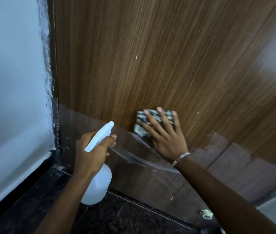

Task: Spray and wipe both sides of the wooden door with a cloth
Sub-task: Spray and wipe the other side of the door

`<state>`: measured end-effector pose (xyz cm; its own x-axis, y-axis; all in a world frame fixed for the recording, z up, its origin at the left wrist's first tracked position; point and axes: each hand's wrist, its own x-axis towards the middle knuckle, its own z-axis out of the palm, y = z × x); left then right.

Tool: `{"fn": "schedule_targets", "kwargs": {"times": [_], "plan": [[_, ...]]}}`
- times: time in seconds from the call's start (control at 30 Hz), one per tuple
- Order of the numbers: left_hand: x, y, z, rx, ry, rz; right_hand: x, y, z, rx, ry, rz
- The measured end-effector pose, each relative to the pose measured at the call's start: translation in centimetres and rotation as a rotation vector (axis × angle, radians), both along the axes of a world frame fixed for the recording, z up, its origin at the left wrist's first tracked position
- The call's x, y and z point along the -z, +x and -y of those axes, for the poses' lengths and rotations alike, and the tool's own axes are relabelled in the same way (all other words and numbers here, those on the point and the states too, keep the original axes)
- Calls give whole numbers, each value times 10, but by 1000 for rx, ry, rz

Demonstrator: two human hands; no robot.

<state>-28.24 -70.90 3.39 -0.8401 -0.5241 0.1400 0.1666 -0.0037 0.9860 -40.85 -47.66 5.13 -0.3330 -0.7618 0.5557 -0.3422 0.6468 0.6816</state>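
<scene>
The wooden door [159,56] fills the view, brown with fine vertical grain and small pale specks; its lower band is darker. My right hand [165,134] presses a folded checked cloth [142,123] flat against the door near the line between the two tones, fingers spread straight. My left hand [91,152] grips the neck of a white spray bottle [100,183], nozzle aimed toward the door just left of the cloth. One finger curls at the trigger.
A white wall [12,98] stands at the left, meeting the door at a dark frame with a hinge [58,137]. Dark speckled floor [117,217] lies below. A small round door stopper [206,214] sits near the door's bottom edge.
</scene>
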Motion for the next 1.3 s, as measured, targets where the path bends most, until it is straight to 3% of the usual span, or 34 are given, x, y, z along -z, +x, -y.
{"fn": "schedule_targets", "kwargs": {"times": [0.1,0.2,0.4,0.57,0.7,1.0,1.13,1.3], "plan": [[0,-4,-6,-11,1,-9,-5,-16,56,-108,104,23],[-2,-6,-15,0,-5,-17,-3,-19,59,-113,110,28],[1,-6,-31,17,26,-10,17,8,-67,9,48,10],[1,-5,-40,72,25,-2,48,37,-155,208,-168,40],[0,-4,-49,108,55,1,56,38,-117,251,-293,82],[-3,-4,-63,134,-7,-21,12,-15,45,-93,83,64],[1,-7,-69,148,7,-14,12,-4,-5,-74,44,55],[2,-6,-82,195,26,-12,45,33,-141,139,-162,60]]}}
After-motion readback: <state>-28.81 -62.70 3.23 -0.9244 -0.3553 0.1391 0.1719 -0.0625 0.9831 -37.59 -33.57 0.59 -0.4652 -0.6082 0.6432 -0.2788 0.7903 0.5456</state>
